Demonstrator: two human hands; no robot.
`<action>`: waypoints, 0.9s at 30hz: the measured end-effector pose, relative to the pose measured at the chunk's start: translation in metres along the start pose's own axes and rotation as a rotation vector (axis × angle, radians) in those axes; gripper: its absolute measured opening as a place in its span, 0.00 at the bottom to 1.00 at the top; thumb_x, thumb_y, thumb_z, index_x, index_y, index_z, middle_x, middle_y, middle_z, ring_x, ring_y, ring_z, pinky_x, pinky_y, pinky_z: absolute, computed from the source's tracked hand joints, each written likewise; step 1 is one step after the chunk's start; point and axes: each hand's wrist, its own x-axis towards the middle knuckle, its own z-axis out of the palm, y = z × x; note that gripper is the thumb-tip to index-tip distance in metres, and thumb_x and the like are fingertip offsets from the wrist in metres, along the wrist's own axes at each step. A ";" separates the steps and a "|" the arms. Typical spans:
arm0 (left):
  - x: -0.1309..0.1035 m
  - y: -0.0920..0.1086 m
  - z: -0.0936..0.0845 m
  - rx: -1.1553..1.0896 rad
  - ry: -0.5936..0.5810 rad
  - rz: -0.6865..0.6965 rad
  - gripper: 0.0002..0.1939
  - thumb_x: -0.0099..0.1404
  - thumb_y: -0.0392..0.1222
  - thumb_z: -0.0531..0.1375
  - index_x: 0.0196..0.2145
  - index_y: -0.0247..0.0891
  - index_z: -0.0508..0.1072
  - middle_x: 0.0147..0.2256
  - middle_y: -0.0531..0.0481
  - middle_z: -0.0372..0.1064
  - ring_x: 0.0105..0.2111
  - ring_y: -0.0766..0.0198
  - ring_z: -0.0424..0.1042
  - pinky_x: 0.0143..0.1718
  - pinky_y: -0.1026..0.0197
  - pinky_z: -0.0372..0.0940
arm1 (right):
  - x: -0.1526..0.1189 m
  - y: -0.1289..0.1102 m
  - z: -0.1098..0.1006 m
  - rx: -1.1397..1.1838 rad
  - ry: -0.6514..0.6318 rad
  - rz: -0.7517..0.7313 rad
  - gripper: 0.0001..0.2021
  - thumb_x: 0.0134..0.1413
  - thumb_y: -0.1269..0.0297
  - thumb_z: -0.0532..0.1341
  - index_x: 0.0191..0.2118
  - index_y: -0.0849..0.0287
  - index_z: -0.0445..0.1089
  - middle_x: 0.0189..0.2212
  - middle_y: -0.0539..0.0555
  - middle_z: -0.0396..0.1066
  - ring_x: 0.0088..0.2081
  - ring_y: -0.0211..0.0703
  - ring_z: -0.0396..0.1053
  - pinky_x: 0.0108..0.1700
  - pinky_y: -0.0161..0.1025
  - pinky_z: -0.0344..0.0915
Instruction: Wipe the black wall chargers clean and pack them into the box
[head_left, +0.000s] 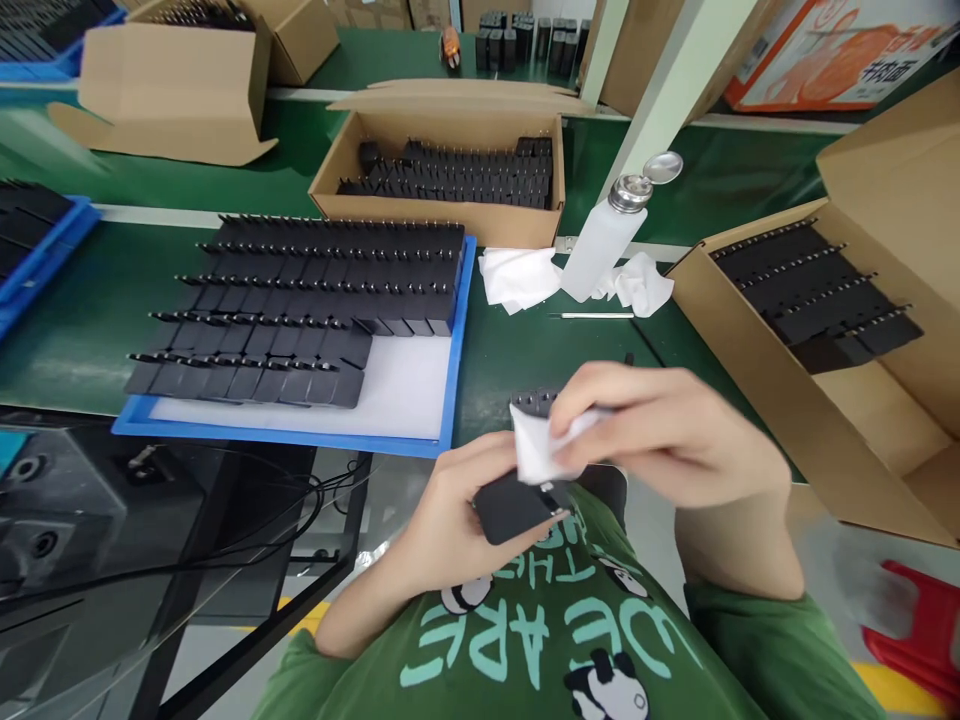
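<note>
The left fingers (491, 455) grip a matte black block (517, 508); the right fingers (592, 400) pinch a white cloth (541, 445), perhaps paper, against it.

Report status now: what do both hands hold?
Left hand: gripping black block. Right hand: pressing white cloth or tissue against it. White bottle beyond hands, lid open, not between them.

Green T-shirt (525, 640), pale-aqua lettering, black-and-white panda print, lower centre. Blue-rimmed plastic tray (459, 350), white-lined, centre-left.
</note>
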 end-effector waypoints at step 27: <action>0.012 -0.016 0.024 -0.176 0.137 0.108 0.25 0.45 0.34 0.68 0.37 0.43 0.61 0.31 0.54 0.65 0.28 0.65 0.67 0.27 0.63 0.63 | -0.096 -0.005 0.028 0.418 0.838 0.676 0.15 0.54 0.63 0.72 0.44 0.53 0.68 0.34 0.53 0.81 0.35 0.44 0.79 0.38 0.39 0.76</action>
